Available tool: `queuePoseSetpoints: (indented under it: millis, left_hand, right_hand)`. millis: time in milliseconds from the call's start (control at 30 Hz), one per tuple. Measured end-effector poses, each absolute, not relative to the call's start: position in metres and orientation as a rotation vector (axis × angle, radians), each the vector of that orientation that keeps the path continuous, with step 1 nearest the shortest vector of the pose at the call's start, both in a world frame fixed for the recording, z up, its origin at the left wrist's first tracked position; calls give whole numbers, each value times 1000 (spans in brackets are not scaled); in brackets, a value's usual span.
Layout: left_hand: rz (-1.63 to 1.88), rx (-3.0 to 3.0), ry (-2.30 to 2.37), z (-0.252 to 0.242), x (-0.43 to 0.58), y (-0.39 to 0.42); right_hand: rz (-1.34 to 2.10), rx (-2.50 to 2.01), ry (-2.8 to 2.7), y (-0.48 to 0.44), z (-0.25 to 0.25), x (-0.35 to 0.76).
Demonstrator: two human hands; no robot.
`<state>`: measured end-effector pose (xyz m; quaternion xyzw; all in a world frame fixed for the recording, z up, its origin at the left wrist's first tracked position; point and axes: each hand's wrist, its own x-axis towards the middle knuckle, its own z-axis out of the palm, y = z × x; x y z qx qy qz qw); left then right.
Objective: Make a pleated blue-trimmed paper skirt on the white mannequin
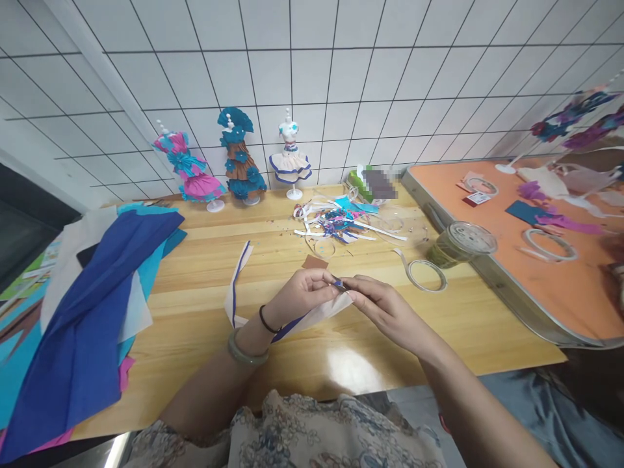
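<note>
A long white crepe paper strip with a blue edge (325, 314) runs between my hands, under my left wrist and out across the table to the left. My left hand (307, 292) is closed, thumb and fingers pinching the strip's end. Pressed up against it, my right hand (385, 309) pinches the same end from the other side. Something small, dark and blue shows at the fingertips; its details are too small to make out. Just beyond my left fingers lies a brown paper piece (315, 262).
Three paper-dressed mini mannequins (290, 156) stand along the tiled wall. Paper scraps (341, 218) lie in a heap mid-table. At right are a tape roll (427, 275) and a clear lidded jar (461, 244). Blue crepe sheets (97, 286) cover the left side. An orange table (531, 286) adjoins.
</note>
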<state>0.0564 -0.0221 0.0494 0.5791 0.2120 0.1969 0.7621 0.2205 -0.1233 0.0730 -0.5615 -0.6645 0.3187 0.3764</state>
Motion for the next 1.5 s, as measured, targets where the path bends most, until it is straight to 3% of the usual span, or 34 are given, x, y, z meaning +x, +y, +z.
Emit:
queuePoseSetpoints:
  millis: [1200, 1500]
  left_hand:
    - [419, 1272, 505, 47, 60, -21]
    - [504, 1259, 506, 39, 60, -14]
  right_hand:
    - [993, -1566, -1326, -123, 59, 230]
    - [165, -2513, -1495, -128, -5, 289]
